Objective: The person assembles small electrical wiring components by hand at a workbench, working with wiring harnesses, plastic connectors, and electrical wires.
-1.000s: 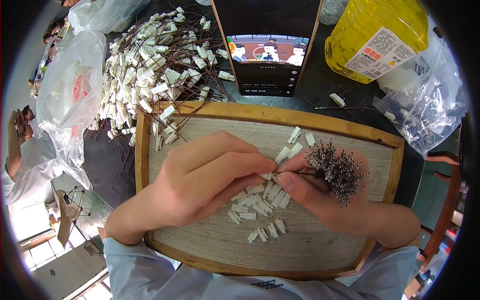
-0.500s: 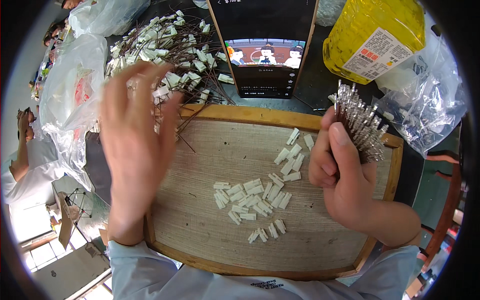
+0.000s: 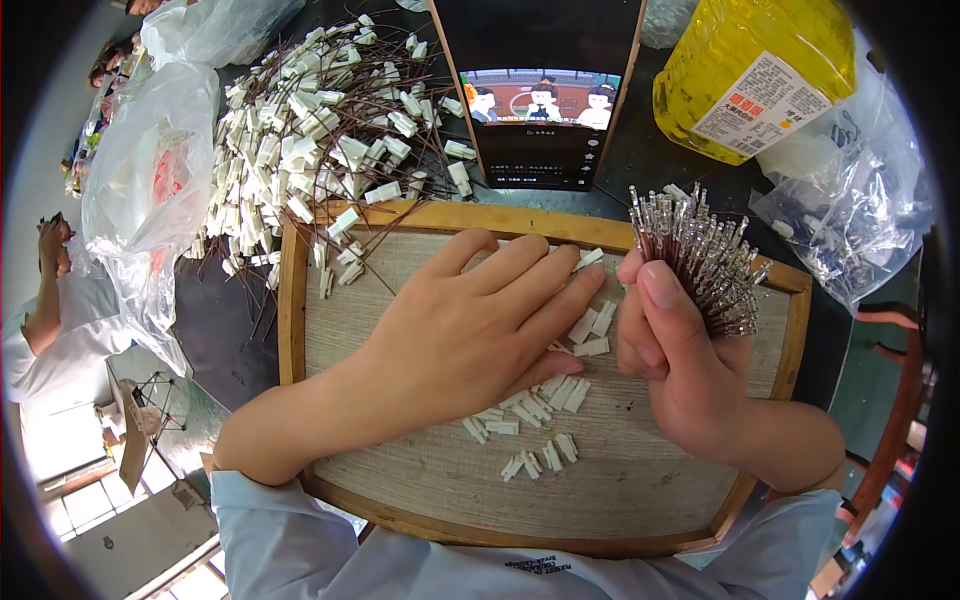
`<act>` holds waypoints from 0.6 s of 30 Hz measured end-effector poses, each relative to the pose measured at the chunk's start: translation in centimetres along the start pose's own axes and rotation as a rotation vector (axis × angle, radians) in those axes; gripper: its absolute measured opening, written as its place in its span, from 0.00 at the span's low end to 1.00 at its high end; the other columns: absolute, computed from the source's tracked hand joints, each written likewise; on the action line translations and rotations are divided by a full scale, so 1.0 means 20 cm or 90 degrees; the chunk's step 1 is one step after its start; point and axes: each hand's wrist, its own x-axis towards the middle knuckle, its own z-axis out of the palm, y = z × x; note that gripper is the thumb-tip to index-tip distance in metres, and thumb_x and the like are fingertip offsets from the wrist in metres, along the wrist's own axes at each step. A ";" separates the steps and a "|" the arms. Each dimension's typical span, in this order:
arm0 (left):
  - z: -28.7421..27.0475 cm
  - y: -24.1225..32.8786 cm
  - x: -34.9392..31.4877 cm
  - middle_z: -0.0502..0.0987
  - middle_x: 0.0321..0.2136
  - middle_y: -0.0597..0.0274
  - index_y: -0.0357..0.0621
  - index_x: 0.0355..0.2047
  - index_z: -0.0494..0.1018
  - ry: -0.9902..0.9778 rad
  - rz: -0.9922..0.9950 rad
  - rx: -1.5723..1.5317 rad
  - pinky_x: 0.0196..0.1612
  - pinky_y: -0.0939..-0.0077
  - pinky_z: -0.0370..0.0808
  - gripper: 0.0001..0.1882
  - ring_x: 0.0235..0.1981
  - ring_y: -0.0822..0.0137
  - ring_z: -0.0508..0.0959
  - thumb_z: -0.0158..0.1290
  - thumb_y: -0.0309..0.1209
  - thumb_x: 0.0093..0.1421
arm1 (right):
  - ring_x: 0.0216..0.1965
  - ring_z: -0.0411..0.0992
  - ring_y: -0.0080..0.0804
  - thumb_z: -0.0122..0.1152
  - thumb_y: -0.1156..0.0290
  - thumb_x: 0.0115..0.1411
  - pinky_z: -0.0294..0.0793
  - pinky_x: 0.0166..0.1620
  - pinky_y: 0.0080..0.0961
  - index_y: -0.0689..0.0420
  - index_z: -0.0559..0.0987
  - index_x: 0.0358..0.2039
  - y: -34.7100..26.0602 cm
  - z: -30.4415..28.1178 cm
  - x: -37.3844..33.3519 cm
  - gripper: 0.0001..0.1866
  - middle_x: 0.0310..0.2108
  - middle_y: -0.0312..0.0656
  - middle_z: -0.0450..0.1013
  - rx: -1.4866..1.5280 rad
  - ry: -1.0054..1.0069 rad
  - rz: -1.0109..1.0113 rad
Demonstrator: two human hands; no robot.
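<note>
My left hand point(image 3: 475, 315) reaches across a wood-framed tray point(image 3: 640, 480), palm down. Its fingers are apart, their tips over the small white plastic connector housings point(image 3: 588, 330) lying loose there, and part of that group is hidden beneath it. In my right hand point(image 3: 690, 370), at the tray's right side, is a thick bundle of brown wires with silver crimped terminals point(image 3: 700, 260). The thumb presses along the bundle and the fingers wrap round it, terminal ends pointing up. More housings point(image 3: 535, 462) lie nearer to me on the board.
Beyond the tray's far left corner lies a heap of wires with white connectors point(image 3: 300, 130), some hanging over the rim. A phone point(image 3: 530, 160) stands behind the tray, playing a cartoon. A yellow-filled bottle point(image 3: 750, 80) and clear plastic bags point(image 3: 850, 200) are at the far right.
My left hand has moved right, from beside the wire heap to the loose housings on the tray. My right hand keeps its hold on the wire bundle, which has tipped slightly left.
</note>
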 end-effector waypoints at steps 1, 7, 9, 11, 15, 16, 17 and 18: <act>0.00 0.00 0.00 0.69 0.46 0.56 0.41 0.43 0.69 0.008 0.003 -0.003 0.48 0.63 0.65 0.24 0.47 0.58 0.69 0.55 0.42 0.50 | 0.18 0.56 0.09 0.51 0.69 0.63 0.52 0.20 0.12 0.59 0.71 0.32 -0.01 0.01 0.00 0.07 0.18 0.26 0.63 -0.015 0.004 -0.006; -0.03 -0.06 -0.03 0.74 0.37 0.59 0.39 0.38 0.72 0.046 0.006 0.015 0.40 0.67 0.70 0.18 0.38 0.59 0.74 0.59 0.33 0.47 | 0.18 0.56 0.10 0.51 0.68 0.63 0.54 0.20 0.12 0.59 0.69 0.34 0.01 -0.01 0.01 0.07 0.19 0.27 0.63 -0.044 -0.034 0.012; -0.05 -0.09 -0.05 0.75 0.34 0.60 0.40 0.36 0.73 0.042 -0.002 0.029 0.37 0.68 0.70 0.16 0.35 0.60 0.75 0.59 0.31 0.46 | 0.19 0.57 0.10 0.52 0.68 0.63 0.55 0.21 0.12 0.59 0.69 0.34 0.00 0.00 0.00 0.07 0.20 0.27 0.63 -0.059 -0.037 0.020; -0.05 -0.11 -0.07 0.75 0.32 0.62 0.41 0.32 0.74 0.088 -0.011 0.040 0.35 0.69 0.70 0.12 0.32 0.62 0.75 0.59 0.30 0.46 | 0.22 0.58 0.10 0.53 0.70 0.62 0.57 0.24 0.11 0.59 0.69 0.35 -0.02 0.02 0.00 0.06 0.21 0.27 0.64 -0.126 0.002 0.049; -0.05 -0.12 -0.08 0.75 0.32 0.62 0.43 0.31 0.74 0.117 0.002 0.031 0.35 0.70 0.70 0.11 0.33 0.62 0.75 0.59 0.30 0.46 | 0.23 0.59 0.10 0.53 0.72 0.61 0.59 0.25 0.12 0.60 0.70 0.36 0.00 0.00 0.00 0.06 0.21 0.27 0.64 -0.164 -0.005 0.025; -0.05 -0.11 -0.08 0.75 0.32 0.63 0.43 0.32 0.74 0.119 0.001 0.044 0.35 0.70 0.70 0.12 0.33 0.62 0.75 0.59 0.31 0.46 | 0.20 0.57 0.11 0.53 0.69 0.61 0.56 0.22 0.13 0.59 0.70 0.36 0.01 -0.01 0.01 0.07 0.19 0.27 0.62 -0.176 -0.028 0.020; -0.05 -0.11 -0.08 0.75 0.32 0.63 0.43 0.32 0.74 0.120 0.001 0.056 0.34 0.70 0.70 0.12 0.33 0.63 0.76 0.59 0.32 0.46 | 0.16 0.55 0.11 0.52 0.67 0.62 0.53 0.19 0.14 0.58 0.69 0.37 0.02 -0.02 0.01 0.09 0.17 0.27 0.61 -0.189 -0.050 0.015; -0.05 -0.10 -0.08 0.75 0.32 0.63 0.43 0.32 0.74 0.120 0.001 0.055 0.34 0.70 0.70 0.12 0.33 0.63 0.76 0.59 0.32 0.46 | 0.16 0.55 0.11 0.52 0.67 0.62 0.53 0.19 0.14 0.58 0.69 0.37 0.02 -0.01 0.01 0.09 0.17 0.27 0.61 -0.189 -0.049 0.016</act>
